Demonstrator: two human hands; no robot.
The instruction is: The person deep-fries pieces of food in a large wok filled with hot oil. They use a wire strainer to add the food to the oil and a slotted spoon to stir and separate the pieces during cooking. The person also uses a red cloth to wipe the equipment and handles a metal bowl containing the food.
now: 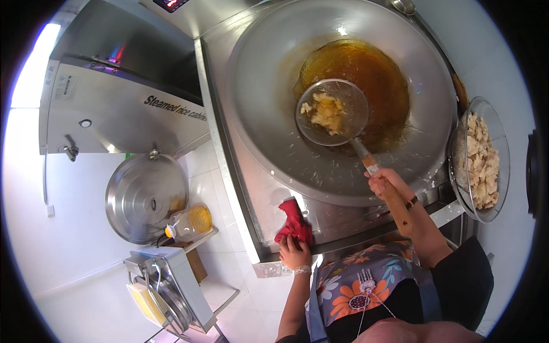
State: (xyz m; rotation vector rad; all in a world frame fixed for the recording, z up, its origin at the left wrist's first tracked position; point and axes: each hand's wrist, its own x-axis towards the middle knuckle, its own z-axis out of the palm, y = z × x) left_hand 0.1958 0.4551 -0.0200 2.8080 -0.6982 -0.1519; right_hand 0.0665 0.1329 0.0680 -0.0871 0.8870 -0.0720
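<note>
My right hand [383,182] is closed around the wooden handle of a mesh skimmer [356,92]. The skimmer's round head is over the brown oil [381,81] in a large metal wok [261,90], with a small clump of battered pieces [328,112] lying in it. At the stove's front edge, my left hand [296,254] rests with its fingers on a crumpled red cloth [296,221]; whether it grips the cloth is unclear. Right of the wok, a wire mesh strainer [501,145] holds a pile of pale, battered pieces [482,163].
A steel steamed rice cabinet [116,115] stands left of the stove. Below it are a large round metal lid [133,188] and a plastic oil bottle [193,223]. A small metal ladle bowl [403,6] is beyond the wok's upper right rim.
</note>
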